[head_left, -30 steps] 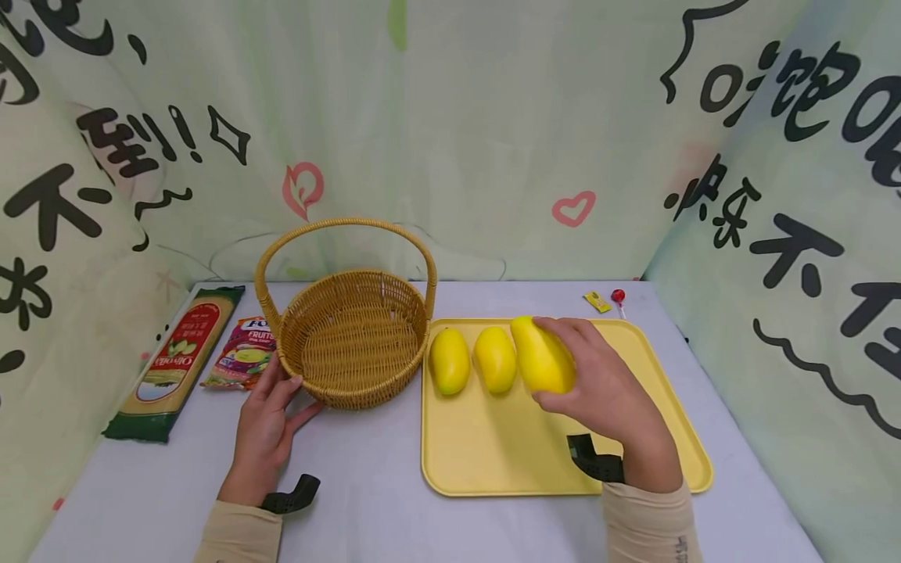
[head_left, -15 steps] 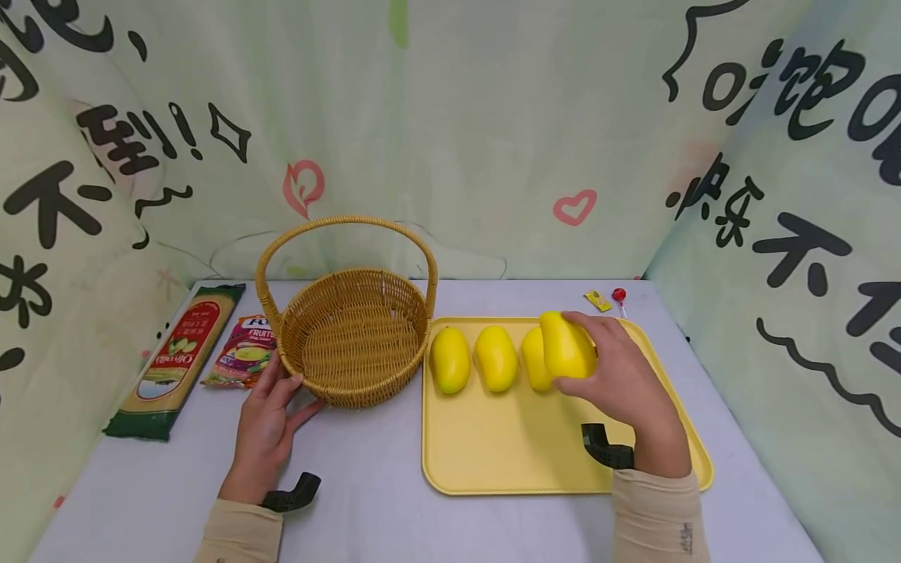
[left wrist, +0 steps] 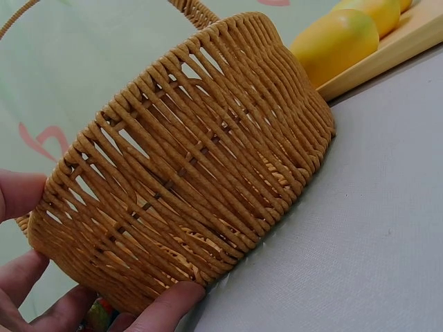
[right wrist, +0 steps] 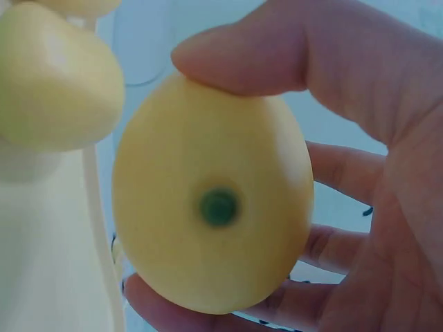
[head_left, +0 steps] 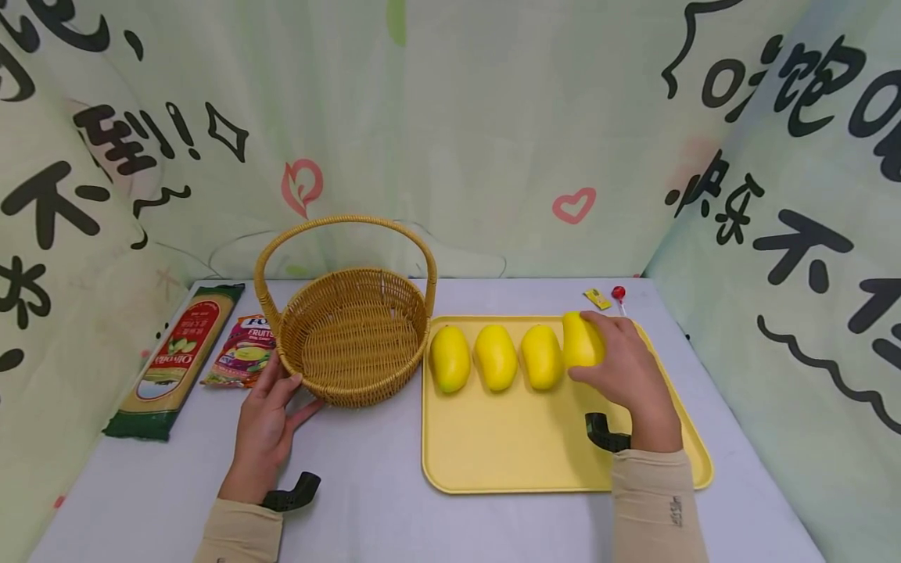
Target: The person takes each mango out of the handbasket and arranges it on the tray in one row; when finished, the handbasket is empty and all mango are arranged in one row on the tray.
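My right hand grips a yellow mango over the right part of the yellow tray. In the right wrist view the thumb lies along one side of this mango and the fingers curl round the other, its green stem spot facing the camera. Several more mangoes lie in a row on the tray, to the left of the held one. My left hand holds the near left side of a wicker basket; in the left wrist view its thumb is at the rim and its fingers on the woven wall.
Left of the basket lie a green and brown packet and a purple candy bag, partly behind the basket. A red lollipop and a small yellow wrapped sweet lie behind the tray. Printed curtains stand at the back and sides.
My right hand has carried its mango to the right, uncovering the third mango of the row. The left hand and the basket have stayed in place.
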### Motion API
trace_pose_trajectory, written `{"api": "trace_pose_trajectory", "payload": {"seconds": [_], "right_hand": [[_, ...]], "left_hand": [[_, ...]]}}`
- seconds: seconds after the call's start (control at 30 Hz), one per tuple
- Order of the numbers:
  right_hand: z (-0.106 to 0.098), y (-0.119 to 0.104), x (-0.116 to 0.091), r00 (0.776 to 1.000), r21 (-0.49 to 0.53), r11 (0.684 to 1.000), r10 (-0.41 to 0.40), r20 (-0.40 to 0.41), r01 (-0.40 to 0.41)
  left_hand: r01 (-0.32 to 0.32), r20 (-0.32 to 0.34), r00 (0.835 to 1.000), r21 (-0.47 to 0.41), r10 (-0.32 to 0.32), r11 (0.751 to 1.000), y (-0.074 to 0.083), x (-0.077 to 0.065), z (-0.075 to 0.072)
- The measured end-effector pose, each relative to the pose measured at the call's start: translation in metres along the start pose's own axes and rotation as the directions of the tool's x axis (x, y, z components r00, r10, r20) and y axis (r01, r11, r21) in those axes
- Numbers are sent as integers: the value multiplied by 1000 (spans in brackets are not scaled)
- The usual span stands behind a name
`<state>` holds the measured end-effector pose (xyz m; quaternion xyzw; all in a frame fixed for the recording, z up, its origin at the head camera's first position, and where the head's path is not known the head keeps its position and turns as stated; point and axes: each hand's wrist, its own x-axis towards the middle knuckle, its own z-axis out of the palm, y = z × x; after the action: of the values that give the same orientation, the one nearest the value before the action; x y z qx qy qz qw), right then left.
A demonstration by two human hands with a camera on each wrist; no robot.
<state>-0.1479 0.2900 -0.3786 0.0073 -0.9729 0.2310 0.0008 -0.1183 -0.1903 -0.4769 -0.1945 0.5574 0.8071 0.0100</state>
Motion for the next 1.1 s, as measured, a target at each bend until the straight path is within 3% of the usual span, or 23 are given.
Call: {"api": "trace_pose_trajectory", "payload": {"seconds": [0.47, 1.1], "right_hand": [[16, 21, 13, 996, 2, 996, 84, 11, -84], [30, 39, 22, 989, 14, 993, 117, 86, -119]], "left_hand": [[13, -3, 1000, 5, -13, 1000, 3, -1, 1], [14, -3, 1000, -9, -14, 1000, 2, -1, 0]]}}
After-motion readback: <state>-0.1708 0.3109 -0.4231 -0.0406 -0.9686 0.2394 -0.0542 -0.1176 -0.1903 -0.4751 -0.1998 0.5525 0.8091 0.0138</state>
